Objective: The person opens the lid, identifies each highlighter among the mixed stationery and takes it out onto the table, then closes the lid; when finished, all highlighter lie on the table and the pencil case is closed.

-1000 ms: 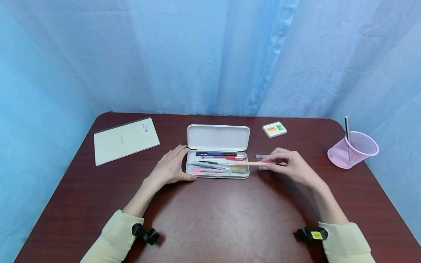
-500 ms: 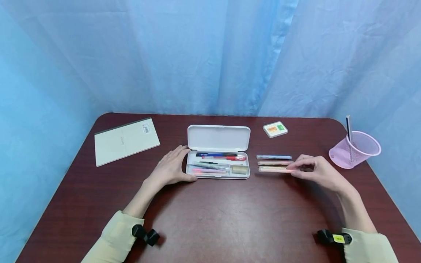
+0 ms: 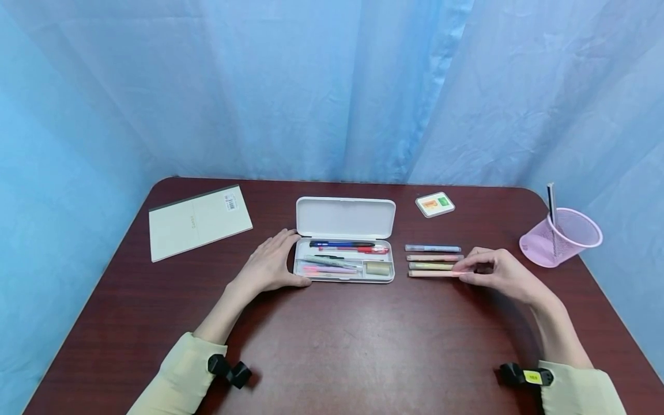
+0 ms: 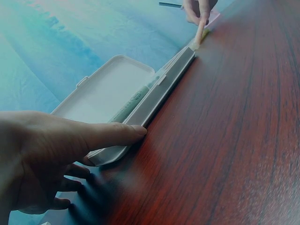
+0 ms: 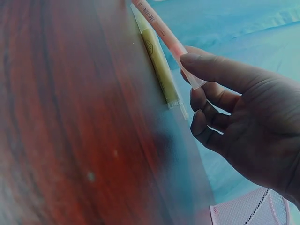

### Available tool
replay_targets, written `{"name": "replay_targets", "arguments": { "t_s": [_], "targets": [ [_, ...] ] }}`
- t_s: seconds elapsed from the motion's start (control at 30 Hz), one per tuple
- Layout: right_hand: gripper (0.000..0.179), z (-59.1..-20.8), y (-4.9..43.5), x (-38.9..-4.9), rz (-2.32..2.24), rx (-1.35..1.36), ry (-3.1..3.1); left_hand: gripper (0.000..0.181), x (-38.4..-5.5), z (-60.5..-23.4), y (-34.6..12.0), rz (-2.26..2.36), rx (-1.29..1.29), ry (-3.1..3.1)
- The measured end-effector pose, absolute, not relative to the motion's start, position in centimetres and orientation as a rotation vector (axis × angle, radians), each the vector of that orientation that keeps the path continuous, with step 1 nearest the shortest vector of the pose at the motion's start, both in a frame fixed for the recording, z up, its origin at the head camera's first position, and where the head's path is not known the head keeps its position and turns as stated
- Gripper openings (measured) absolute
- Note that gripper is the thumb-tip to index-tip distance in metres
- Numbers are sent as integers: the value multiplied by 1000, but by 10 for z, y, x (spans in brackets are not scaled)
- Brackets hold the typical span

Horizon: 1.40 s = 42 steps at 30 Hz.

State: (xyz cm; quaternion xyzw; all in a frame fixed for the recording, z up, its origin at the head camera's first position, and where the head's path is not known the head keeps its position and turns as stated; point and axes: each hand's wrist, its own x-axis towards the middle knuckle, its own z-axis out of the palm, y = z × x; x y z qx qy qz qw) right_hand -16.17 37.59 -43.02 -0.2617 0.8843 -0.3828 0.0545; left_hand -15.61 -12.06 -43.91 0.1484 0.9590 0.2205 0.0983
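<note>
Notebook (image 3: 199,223) lies slantwise by the table's (image 3: 342,346) far left corner, leaving the middle to your hands. Your left hand (image 3: 270,262) spans the pencil case's (image 3: 344,218) left end, fingers spread, thumb straight at its near edge, gripping nothing; that probably steadies it. Its lid leans back toward the table's far edge, giving access to pens (image 3: 341,244) laid lengthwise. Past its right end, blue (image 3: 433,248), pink (image 3: 433,257) and yellow pens (image 3: 430,266) lie parallel, spaced perhaps for easy picking. Your right hand (image 3: 498,274) pinches the peach pen (image 3: 433,274) by its right end, thumb against forefinger, nearest the table's near edge, apparently keeping it in line; whether it touches wood, you can't tell. Mesh cup (image 3: 560,237) stands by the right edge.
</note>
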Motion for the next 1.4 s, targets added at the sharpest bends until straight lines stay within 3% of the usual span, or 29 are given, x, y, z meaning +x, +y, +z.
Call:
{"name": "replay_targets", "arguments": {
  "t_s": [1.4],
  "targets": [
    [29, -433, 363, -162, -925, -841, 2876, 103, -155, -437, -120, 660, 451, 2844]
  ]
}}
